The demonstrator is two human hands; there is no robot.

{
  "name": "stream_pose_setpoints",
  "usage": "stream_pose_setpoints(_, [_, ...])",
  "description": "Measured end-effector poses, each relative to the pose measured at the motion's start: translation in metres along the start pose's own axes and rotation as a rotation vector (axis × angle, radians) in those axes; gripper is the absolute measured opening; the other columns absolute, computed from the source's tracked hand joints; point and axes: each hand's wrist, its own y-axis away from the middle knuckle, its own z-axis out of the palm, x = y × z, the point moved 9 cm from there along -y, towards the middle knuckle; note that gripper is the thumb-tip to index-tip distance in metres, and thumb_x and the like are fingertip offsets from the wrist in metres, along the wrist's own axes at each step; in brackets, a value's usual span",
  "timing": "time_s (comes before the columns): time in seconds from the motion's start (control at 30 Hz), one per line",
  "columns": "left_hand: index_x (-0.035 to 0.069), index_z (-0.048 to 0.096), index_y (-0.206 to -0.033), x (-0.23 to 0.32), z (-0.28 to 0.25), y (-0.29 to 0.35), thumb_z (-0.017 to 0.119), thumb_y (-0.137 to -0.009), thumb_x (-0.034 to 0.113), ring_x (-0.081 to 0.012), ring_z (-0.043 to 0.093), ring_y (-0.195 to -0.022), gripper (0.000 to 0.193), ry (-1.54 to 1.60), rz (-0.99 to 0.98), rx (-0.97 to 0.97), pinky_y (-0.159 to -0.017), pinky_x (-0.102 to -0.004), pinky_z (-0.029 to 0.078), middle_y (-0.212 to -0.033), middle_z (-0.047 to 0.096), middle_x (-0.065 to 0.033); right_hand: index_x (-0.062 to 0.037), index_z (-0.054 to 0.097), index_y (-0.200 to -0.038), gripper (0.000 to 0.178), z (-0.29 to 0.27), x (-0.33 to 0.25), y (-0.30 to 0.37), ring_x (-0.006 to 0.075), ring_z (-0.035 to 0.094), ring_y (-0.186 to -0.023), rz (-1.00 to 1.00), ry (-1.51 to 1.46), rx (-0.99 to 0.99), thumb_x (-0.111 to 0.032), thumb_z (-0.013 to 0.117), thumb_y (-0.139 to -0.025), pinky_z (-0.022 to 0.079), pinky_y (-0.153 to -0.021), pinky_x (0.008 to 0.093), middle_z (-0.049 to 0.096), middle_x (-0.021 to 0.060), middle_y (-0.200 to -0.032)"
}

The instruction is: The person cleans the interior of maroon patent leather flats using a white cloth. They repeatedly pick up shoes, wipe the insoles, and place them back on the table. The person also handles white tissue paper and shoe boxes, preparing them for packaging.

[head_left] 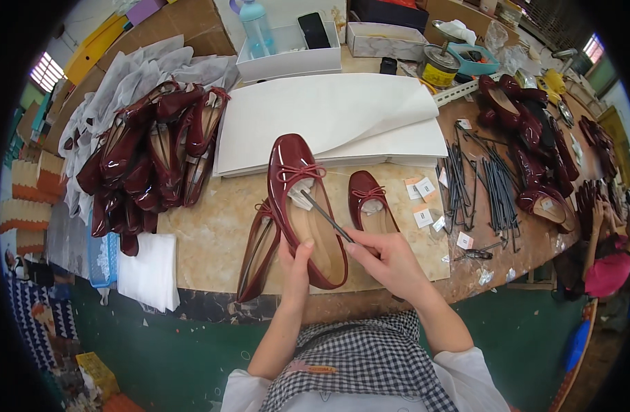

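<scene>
My left hand is wrapped round the heel side of a dark red patent ballet flat with a bow. In my right hand is a thin dark shoe stick, its far end inside the shoe by white crumpled paper in the toe. To the left, another red flat lies on its side, a dark stick along its opening. A third flat rests on the table behind my right hand, paper in its toe; its heel is hidden.
A pile of red flats fills the left, beside white tissue sheets. White paper stacks lie ahead. Dark sticks, small labels and more flats cover the right. Another person is at far right.
</scene>
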Motion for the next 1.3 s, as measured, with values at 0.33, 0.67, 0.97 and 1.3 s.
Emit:
stream_pose_setpoints(0.33, [0.001,0.036,-0.138,-0.030,-0.003,0.023,0.037,-0.093,0.045,-0.0225,0.043,-0.123,0.063,-0.058,0.081,0.034,-0.104,-0.0353,0.033,-0.134,0.046,-0.0117,0.0011,0.065,-0.107,0.025,-0.001,-0.051,-0.004,0.0217,0.053,-0.044,-0.348,0.301,0.395,-0.010,0.061,-0.084,0.041,-0.045,0.0322,0.056,0.0135,-0.056])
stream_pose_setpoints(0.67, [-0.002,0.042,-0.133,-0.037,-0.030,0.013,0.054,-0.091,0.023,-0.0228,0.048,-0.116,0.050,-0.452,0.047,0.007,-0.097,-0.0340,0.038,-0.128,0.049,-0.0137,-0.0094,0.065,-0.105,0.025,-0.036,0.033,0.016,0.0277,0.067,-0.070,-0.093,0.285,0.248,-0.025,0.060,-0.086,0.052,-0.066,0.0361,0.069,0.0097,-0.077])
stream_pose_setpoints(0.97, [0.001,0.031,-0.141,-0.023,0.104,-0.003,0.064,-0.081,0.034,-0.0332,0.061,-0.067,0.076,-1.315,-0.002,-0.340,-0.063,-0.0393,0.050,-0.084,0.065,-0.0155,0.0002,0.059,-0.082,0.034,-0.284,0.219,0.034,0.0418,0.064,-0.074,0.435,1.045,0.634,-0.034,0.060,-0.084,0.052,-0.069,0.0476,0.066,0.0219,-0.079])
stream_pose_setpoints(1.3, [-0.004,0.036,-0.136,-0.044,0.085,-0.002,0.061,-0.082,0.040,-0.0297,0.063,-0.074,0.074,-1.173,-0.133,-0.379,-0.066,-0.0371,0.050,-0.085,0.064,-0.0169,-0.0061,0.065,-0.102,0.027,-0.267,0.143,0.091,0.0328,0.062,-0.067,0.390,0.830,0.790,-0.023,0.063,-0.081,0.048,-0.062,0.0411,0.065,0.0146,-0.071])
